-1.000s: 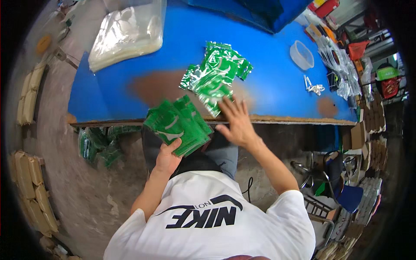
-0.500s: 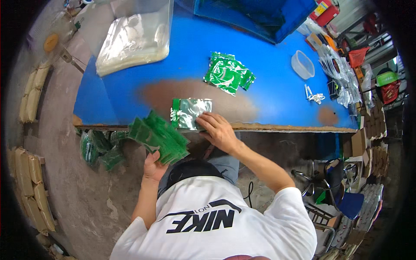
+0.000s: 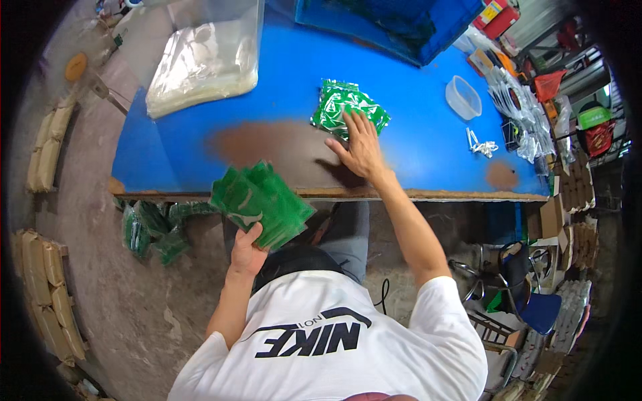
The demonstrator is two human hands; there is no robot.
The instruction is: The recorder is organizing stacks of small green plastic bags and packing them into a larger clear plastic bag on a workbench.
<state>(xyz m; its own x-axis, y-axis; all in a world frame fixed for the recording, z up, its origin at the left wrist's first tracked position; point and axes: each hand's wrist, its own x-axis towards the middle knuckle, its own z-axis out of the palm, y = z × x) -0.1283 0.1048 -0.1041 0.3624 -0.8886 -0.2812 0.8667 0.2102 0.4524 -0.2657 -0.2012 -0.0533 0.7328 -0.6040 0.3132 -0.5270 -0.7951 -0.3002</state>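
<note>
My left hand is closed on a fanned stack of green plastic packets, held just off the table's front edge with the thumb on top. On the blue table, a small pile of shiny green-and-white packets lies a little beyond the worn brown patch. My right hand reaches over the near right part of that pile, fingers stretched out and thumb spread. Its fingertips overlap the packets; whether they press on them cannot be told.
A stack of clear plastic bags lies at the table's back left. A blue crate stands at the back, with a clear plastic tub and small white pieces at right. Filled green bags lie below the table's left side.
My right hand has moved from the packet at the table's front edge to the pile farther back. That packet is gone from the edge. The left hand's stack has shifted slightly right.
</note>
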